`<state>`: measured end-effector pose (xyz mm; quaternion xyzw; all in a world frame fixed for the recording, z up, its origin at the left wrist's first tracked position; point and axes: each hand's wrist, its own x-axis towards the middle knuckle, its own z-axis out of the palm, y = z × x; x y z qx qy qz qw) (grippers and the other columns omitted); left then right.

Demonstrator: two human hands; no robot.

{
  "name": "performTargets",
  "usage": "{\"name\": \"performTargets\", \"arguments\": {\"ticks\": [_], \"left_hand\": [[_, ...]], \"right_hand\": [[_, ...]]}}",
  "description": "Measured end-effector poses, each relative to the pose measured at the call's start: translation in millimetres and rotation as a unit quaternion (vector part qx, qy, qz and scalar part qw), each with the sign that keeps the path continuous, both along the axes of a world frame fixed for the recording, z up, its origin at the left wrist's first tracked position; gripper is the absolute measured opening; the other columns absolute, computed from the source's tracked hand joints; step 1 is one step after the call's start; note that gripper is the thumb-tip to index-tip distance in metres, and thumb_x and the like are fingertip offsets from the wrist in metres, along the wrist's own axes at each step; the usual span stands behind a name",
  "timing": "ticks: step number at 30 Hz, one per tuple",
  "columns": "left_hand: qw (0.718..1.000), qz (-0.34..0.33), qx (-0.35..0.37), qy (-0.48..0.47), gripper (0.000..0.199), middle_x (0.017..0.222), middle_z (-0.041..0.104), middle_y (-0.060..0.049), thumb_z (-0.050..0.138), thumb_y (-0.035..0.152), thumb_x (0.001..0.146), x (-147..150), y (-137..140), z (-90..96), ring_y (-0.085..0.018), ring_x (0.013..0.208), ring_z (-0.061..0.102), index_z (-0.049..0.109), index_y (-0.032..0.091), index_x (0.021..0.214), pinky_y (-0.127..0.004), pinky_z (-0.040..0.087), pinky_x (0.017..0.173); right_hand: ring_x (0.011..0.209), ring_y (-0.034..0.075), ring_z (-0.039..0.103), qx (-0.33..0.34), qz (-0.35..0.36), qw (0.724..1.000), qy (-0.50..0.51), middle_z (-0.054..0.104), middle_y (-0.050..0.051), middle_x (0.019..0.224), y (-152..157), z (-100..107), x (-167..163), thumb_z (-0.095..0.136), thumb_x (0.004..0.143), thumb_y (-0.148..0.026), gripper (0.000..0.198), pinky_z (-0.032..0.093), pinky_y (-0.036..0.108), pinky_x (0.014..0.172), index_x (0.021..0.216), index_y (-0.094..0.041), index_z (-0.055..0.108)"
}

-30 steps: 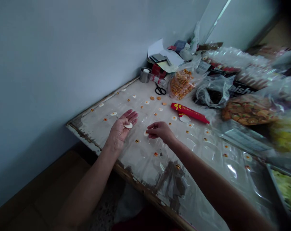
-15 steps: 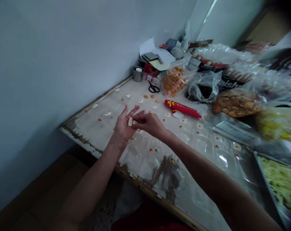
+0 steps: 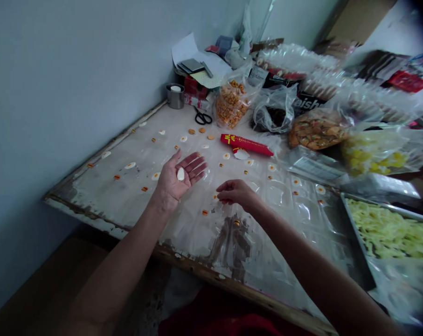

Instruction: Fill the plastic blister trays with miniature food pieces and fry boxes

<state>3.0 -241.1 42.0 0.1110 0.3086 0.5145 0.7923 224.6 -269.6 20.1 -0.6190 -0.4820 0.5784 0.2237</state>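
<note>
My left hand (image 3: 178,176) is palm up above the table with its fingers spread. A small white egg-shaped piece (image 3: 181,174) lies in its palm. To the right, my right hand (image 3: 237,193) is low over the clear plastic, its fingers pinched together. At those fingertips shows a small fried-egg-shaped piece (image 3: 215,197) with an orange centre, partly hidden. Scattered about the tabletop are similar fried-egg pieces (image 3: 130,165) and small burger-shaped pieces (image 3: 204,213), several in rows among the plastic compartments (image 3: 277,198).
A red packet (image 3: 248,143) lies beyond the hands. Farther back are black scissors (image 3: 202,116), a grey cup (image 3: 175,98) and a bag of orange snacks (image 3: 232,105). Several more clear bags line the right, above a tray (image 3: 358,247) of pale yellow strips.
My right hand has left my left palm and moved right and down to the plastic. One white piece stays in the left palm, whose fingers are more spread. The view has swung right.
</note>
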Motion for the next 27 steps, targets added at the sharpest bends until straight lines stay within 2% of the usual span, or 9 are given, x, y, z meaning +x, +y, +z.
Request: {"name": "performTargets", "arguments": {"ticks": [5,8,10,13,16,19,22,24,27], "left_hand": [[0.995,-0.083,0.055,0.021,0.066,0.142,0.06,-0.015,0.05,0.07,0.089,14.5,3.0,2.2,-0.034,0.138,0.048,0.066,0.019,0.129,-0.054,0.034,0.115],[0.993,-0.101,0.048,0.046,0.075,0.144,0.057,-0.017,0.046,0.075,0.088,24.0,1.4,1.3,-0.034,0.142,0.043,0.059,0.022,0.138,-0.055,0.03,0.116],[0.991,-0.1,0.051,0.066,0.074,0.142,0.058,-0.016,0.043,0.076,0.089,39.6,-1.1,2.0,-0.034,0.14,0.045,0.056,0.025,0.141,-0.056,0.032,0.115],[0.988,-0.093,0.087,0.084,0.079,0.137,0.06,-0.016,0.035,0.08,0.089,77.0,-7.2,8.8,-0.035,0.133,0.05,0.053,0.025,0.143,-0.053,0.04,0.109],[0.985,-0.081,0.129,0.076,0.088,0.132,0.062,-0.016,0.029,0.087,0.085,108.4,-13.4,19.9,-0.036,0.128,0.054,0.054,0.024,0.142,-0.05,0.046,0.102],[0.977,-0.102,0.163,0.096,0.075,0.128,0.064,-0.014,0.043,0.082,0.085,111.7,-11.9,25.2,-0.034,0.122,0.058,0.059,0.026,0.132,-0.048,0.049,0.096],[0.956,-0.041,0.197,0.214,0.047,0.119,0.068,-0.01,0.068,0.061,0.084,97.1,-3.0,19.8,-0.026,0.113,0.062,0.067,0.024,0.112,-0.04,0.05,0.093],[0.934,0.016,0.207,0.291,0.033,0.109,0.069,-0.007,0.076,0.048,0.081,89.9,2.4,13.4,-0.021,0.104,0.064,0.069,0.023,0.102,-0.034,0.05,0.089],[0.925,-0.017,0.206,0.32,0.029,0.098,0.07,-0.005,0.08,0.04,0.077,91.3,3.1,7.7,-0.017,0.092,0.065,0.07,0.021,0.096,-0.032,0.05,0.085]], "right_hand": [[0.045,0.012,0.056,0.109,0.051,0.985,-0.126,0.062,-0.002,0.051,1.9,-3.9,-8.2,0.079,0.068,-0.015,0.012,0.04,0.021,0.045,0.07,-0.017,0.068],[0.048,0.011,0.055,0.216,0.026,0.963,-0.16,0.061,-0.002,0.054,-2.4,19.3,-6.2,0.085,0.071,-0.03,0.023,0.037,0.021,0.047,0.067,-0.017,0.067],[0.051,0.011,0.056,0.26,-0.005,0.961,-0.096,0.064,-0.001,0.059,-6.3,38.6,-6.7,0.08,0.079,-0.043,0.028,0.04,0.021,0.049,0.075,-0.018,0.069],[0.058,0.013,0.063,0.238,-0.011,0.969,0.063,0.069,0.001,0.068,-8.1,58.8,-5.2,0.077,0.08,-0.054,0.038,0.049,0.022,0.053,0.085,-0.017,0.072],[0.064,0.013,0.066,0.214,-0.033,0.967,0.137,0.071,0.002,0.071,-12.0,61.4,15.8,0.084,0.072,-0.051,0.039,0.055,0.023,0.06,0.084,-0.015,0.074],[0.065,0.013,0.065,0.18,-0.079,0.972,0.128,0.072,0.002,0.073,-31.3,49.1,53.9,0.088,0.066,-0.046,0.039,0.057,0.025,0.063,0.087,-0.015,0.078],[0.061,0.012,0.064,0.119,-0.129,0.978,0.112,0.072,0.002,0.071,-56.0,26.9,81.9,0.089,0.064,-0.039,0.037,0.058,0.026,0.061,0.09,-0.015,0.079],[0.057,0.012,0.064,0.09,-0.141,0.981,0.095,0.072,0.002,0.07,-63.7,11.4,85.9,0.086,0.067,-0.03,0.031,0.057,0.026,0.058,0.094,-0.015,0.078],[0.053,0.014,0.064,0.104,-0.128,0.986,-0.007,0.072,0.001,0.067,-59.6,-3.1,76.6,0.082,0.071,-0.016,0.022,0.05,0.024,0.052,0.093,-0.016,0.076]]}}
